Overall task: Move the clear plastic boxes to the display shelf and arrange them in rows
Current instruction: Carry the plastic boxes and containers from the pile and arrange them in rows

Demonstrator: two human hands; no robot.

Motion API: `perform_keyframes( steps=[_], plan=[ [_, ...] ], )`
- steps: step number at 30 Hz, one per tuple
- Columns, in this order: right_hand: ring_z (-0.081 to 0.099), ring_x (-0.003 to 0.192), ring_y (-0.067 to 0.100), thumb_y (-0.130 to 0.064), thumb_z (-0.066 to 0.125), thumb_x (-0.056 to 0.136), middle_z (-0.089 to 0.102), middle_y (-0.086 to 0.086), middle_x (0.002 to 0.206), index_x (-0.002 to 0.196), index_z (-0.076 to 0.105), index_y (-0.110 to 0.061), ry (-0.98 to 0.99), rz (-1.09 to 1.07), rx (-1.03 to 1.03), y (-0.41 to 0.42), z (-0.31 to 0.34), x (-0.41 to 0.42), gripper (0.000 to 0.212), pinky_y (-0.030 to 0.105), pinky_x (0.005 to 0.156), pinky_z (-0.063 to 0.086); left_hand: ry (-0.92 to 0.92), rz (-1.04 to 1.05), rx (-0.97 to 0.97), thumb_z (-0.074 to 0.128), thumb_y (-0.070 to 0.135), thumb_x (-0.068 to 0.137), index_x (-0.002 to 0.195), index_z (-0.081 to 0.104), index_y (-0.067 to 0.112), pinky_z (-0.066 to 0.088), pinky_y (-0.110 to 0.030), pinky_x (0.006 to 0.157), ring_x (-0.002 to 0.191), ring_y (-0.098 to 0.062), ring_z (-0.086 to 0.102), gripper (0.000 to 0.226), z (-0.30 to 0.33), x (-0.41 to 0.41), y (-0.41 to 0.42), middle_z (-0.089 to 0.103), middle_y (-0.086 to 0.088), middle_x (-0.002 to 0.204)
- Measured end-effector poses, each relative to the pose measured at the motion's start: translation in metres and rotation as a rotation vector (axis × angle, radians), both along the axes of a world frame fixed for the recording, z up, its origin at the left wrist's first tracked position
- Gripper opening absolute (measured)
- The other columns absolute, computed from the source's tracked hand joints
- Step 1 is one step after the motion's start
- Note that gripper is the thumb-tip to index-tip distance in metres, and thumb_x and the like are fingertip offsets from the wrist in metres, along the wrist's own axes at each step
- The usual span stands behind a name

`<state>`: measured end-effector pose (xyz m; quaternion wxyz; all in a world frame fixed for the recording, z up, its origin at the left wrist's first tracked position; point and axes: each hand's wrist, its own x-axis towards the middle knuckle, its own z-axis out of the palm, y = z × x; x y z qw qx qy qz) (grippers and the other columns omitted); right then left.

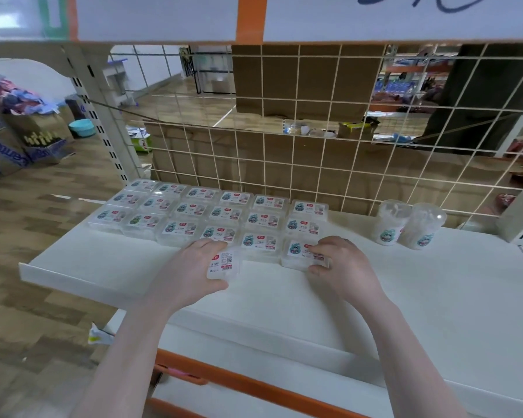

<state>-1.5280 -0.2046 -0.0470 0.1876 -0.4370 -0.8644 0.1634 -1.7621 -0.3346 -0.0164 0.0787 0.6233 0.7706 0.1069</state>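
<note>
Your left hand (pixel 194 268) has its grip curled round a clear plastic box (pixel 224 264) at the front of the white display shelf (pixel 103 267), fingers over the far edge and thumb at the near edge. This box sits a little forward of the others, just in front of the front row, with its label facing up.

Your right hand (pixel 341 260) has its grip clamped on another clear plastic box (pixel 302 254), at the right end of the front row, fingers lying over its label and thumb pressed against its near side.

Behind and between your hands, the rows of clear plastic boxes (pixel 212 211) lie flat on the shelf, label side up, packed side by side in three rows running from the left edge toward the middle. The back row lies close to the wire grid panel (pixel 314 146) at the rear of the shelf.

To the right of the rows, well apart from them, two round clear plastic tubs (pixel 411 221) stand upright, touching each other, each with a cartoon sticker on the front.

Below the shelf edge an orange rail (pixel 254 384) runs across a lower shelf. Cardboard (pixel 299 82) stands behind the grid panel, and to the left the floor is wood-patterned, with a blue basin (pixel 81 127) on it.
</note>
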Motion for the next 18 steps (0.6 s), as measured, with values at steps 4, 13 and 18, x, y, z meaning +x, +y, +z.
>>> perform_keyframes(
  steps=[4, 13, 18],
  plan=[
    [0.048, 0.114, 0.02, -0.019, 0.067, 0.083, 0.059, 0.0, 0.122, 0.117, 0.065, -0.018, 0.014, 0.029, 0.028, 0.003, -0.002, 0.001, 0.035, 0.011, 0.081, 0.024, -0.006, 0.022, 0.012, 0.07, 0.034, 0.08, 0.142, 0.037, 0.024, 0.028, -0.022, 0.103, 0.13, -0.01, 0.035, 0.071, -0.001, -0.001, -0.001, 0.039, 0.009, 0.144],
    [0.057, 0.109, 0.022, -0.009, 0.07, 0.079, 0.063, 0.003, 0.117, 0.107, 0.071, -0.011, 0.137, 0.095, 0.019, 0.009, -0.01, 0.007, 0.028, -0.002, 0.08, 0.02, -0.011, 0.083, 0.006, 0.071, 0.032, 0.079, 0.142, 0.039, 0.022, 0.029, -0.024, 0.103, 0.131, -0.012, 0.035, 0.071, 0.0, 0.006, 0.0, 0.041, 0.006, 0.143],
    [0.064, 0.097, 0.026, -0.005, 0.075, 0.071, 0.068, 0.007, 0.105, 0.096, 0.074, -0.008, 0.169, 0.125, 0.072, 0.012, -0.019, 0.007, 0.026, 0.014, 0.08, 0.035, -0.035, 0.121, -0.009, 0.071, 0.032, 0.08, 0.142, 0.038, 0.022, 0.031, -0.024, 0.1, 0.128, -0.013, 0.037, 0.071, -0.001, 0.012, 0.0, 0.042, 0.005, 0.141]
  ],
)
